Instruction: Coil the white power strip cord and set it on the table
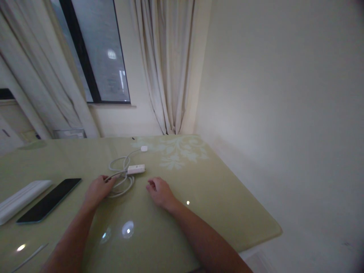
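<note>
My left hand [98, 190] is closed on a looped white cable [123, 192], its fingers pinching the left side of the coils. The cable joins a white rectangular adapter [136, 169] lying on the table, and a small white plug [144, 148] sits at its far end. Just right of the coils and nearer than the adapter, my right hand [160, 192] rests with loosely curled fingers. A gap shows between its thumb and index finger, and I see nothing held there.
A glossy pale green table [216, 212] meets the wall on the right. To the left lie a dark tablet [49, 201], a long white case-like object [24, 199] and a thin white stick-like item [30, 258]. Curtains [170, 68] and a window [99, 49] stand behind.
</note>
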`<state>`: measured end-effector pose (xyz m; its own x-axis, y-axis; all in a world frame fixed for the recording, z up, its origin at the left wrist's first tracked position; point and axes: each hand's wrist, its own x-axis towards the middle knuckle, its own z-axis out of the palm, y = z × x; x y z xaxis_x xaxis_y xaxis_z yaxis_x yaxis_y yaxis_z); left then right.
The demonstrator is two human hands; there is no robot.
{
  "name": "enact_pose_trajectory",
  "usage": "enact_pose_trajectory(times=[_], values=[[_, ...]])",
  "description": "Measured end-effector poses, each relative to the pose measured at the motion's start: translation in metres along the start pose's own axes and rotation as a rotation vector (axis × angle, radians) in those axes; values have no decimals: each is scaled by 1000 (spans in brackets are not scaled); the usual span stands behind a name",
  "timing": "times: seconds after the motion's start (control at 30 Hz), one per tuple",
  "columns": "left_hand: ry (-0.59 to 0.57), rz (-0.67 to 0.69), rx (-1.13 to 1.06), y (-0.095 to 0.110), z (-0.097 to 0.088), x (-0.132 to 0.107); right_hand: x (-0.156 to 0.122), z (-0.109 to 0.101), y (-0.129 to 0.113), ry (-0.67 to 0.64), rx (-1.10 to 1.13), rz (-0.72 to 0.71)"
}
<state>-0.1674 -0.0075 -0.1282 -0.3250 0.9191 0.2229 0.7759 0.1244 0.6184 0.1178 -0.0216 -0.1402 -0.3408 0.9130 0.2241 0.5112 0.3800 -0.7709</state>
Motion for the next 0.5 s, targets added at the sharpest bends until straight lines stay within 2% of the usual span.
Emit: enact_pose_trajectory(times=[0.07,0.2,0.27,0.37,0.5], values=[[-26,-66,-107,15,15,-8,3,-3,0,38,77,80],[-147,-44,-545,59,53,-33,12,-12,12,166,153,172],[-192,-60,-747,76,66,-45,16,-18,22,246,175,233],[-264,-41,-907,91,72,-55,21,-24,34,263,259,291],[-318,22,-901,94,69,-61,23,-30,37,233,280,265]])
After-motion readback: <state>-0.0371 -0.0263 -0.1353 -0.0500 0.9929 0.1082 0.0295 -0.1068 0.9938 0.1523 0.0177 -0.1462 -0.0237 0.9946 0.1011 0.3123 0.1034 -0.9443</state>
